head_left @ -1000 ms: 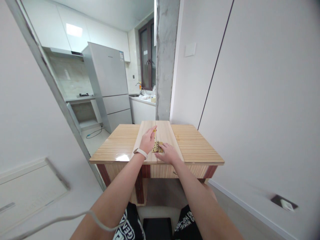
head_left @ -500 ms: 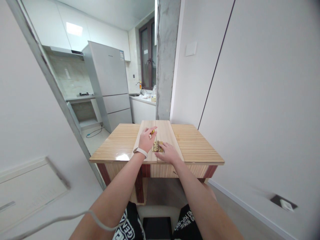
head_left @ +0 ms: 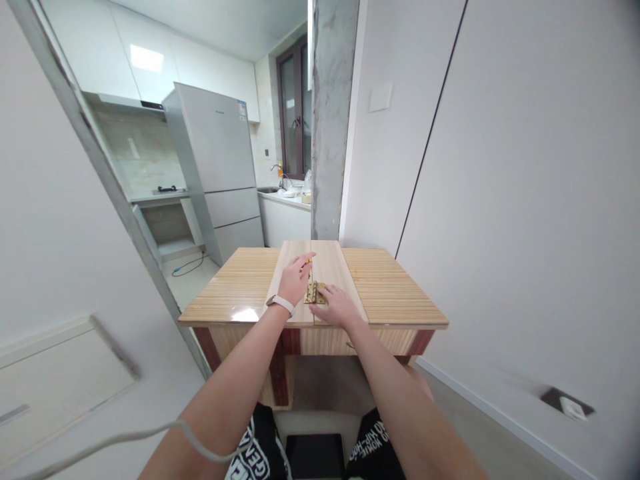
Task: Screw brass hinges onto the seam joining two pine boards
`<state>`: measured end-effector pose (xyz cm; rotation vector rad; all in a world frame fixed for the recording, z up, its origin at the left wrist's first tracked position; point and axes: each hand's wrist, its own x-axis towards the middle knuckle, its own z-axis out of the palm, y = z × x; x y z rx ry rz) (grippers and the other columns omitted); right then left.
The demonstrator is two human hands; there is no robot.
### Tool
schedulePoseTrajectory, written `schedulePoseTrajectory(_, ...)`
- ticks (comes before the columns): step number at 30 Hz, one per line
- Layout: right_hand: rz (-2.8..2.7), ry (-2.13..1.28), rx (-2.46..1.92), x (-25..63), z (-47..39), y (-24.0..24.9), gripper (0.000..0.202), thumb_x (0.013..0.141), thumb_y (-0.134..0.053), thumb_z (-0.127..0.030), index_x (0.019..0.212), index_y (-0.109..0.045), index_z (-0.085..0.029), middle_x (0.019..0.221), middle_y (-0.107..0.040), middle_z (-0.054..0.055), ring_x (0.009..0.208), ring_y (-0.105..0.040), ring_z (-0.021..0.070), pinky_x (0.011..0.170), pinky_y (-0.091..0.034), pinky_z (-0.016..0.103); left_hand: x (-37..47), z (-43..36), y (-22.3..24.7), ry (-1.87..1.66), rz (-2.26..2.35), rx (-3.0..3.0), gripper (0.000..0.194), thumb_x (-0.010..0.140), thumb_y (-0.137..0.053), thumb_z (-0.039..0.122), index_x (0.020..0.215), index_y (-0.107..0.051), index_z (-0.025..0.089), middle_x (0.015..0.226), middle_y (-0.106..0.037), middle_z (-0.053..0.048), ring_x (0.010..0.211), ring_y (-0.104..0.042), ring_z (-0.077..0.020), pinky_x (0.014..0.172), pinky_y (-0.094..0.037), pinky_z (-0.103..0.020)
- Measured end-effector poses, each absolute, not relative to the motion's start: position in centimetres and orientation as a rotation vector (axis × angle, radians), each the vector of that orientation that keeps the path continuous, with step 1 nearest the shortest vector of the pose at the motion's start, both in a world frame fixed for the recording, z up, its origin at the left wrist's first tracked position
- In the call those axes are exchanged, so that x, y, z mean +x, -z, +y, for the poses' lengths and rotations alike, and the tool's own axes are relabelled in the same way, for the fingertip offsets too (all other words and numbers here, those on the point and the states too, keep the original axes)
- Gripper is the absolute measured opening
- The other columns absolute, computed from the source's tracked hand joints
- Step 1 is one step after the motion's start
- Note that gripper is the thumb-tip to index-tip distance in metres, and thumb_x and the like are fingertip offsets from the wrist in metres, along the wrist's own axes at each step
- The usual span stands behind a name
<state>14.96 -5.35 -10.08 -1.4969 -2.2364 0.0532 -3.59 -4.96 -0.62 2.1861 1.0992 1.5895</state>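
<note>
A brass hinge lies near the front of two pale boards, across the seam between the left board and the right board. My right hand has its fingers on the hinge's right leaf. Farther back, my left hand is curled over a small yellow object at the seam, mostly hidden by the fingers. A white watch band circles my left wrist.
The boards rest on a striped wooden table with a drawer in front. A grey fridge and a sink counter stand beyond. A white cable crosses at lower left.
My left hand's fingers have closed in slightly, and less of the yellow object shows. My right hand stays on the hinge.
</note>
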Motion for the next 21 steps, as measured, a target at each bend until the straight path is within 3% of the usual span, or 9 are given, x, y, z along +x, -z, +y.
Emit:
schedulePoseTrajectory(6, -2.243, -0.055, -1.49, 14.95, -5.14, 10.21, 0.079, 0.087, -0.051, -0.078, 0.146, -0.055, -0.026, 0.146, -0.055, 0.011, 0.136, -0.046, 0.0304, 0.117, -0.029, 0.044, -3.7, -5.22, 0.4, -1.668, 1.205, 2.189, 0.029, 0.102, -0.054, 0.035, 0.125, -0.071, 0.027, 0.108, -0.066, -0.007, 0.089, -0.065, -0.0169, 0.084, -0.055, -0.031)
schedulePoseTrajectory(11, -2.241, -0.058, -1.49, 14.97, -5.26, 10.1, 0.079, 0.087, -0.052, -0.077, 0.147, -0.054, -0.025, 0.146, -0.055, 0.011, 0.137, -0.045, 0.0302, 0.117, -0.028, 0.043, -3.58, -5.33, 0.12, -1.679, 1.085, 2.236, 0.036, 0.106, -0.041, 0.029, 0.133, -0.064, 0.025, 0.128, -0.064, -0.009, 0.119, -0.061, -0.0198, 0.106, -0.048, -0.036)
schedulePoseTrajectory(13, -2.241, -0.06, -1.486, 14.94, -5.37, 9.98, 0.079, 0.087, -0.052, -0.076, 0.147, -0.054, -0.025, 0.146, -0.054, 0.011, 0.137, -0.045, 0.0301, 0.118, -0.028, 0.044, -3.53, -5.36, 0.08, -1.674, 1.048, 2.229, 0.038, 0.107, -0.036, 0.025, 0.136, -0.061, 0.024, 0.132, -0.063, -0.009, 0.122, -0.06, -0.0195, 0.11, -0.046, -0.038)
schedulePoseTrajectory(21, -2.239, -0.039, -1.497, 14.78, -5.49, 9.78, 0.078, 0.088, -0.052, -0.076, 0.144, -0.056, -0.023, 0.144, -0.056, 0.012, 0.134, -0.047, 0.0298, 0.116, -0.03, 0.042, -3.46, -5.29, 0.21, -1.621, 1.132, 2.227, 0.032, 0.104, -0.046, 0.027, 0.126, -0.069, 0.026, 0.109, -0.066, -0.007, 0.093, -0.066, -0.0175, 0.088, -0.054, -0.032)
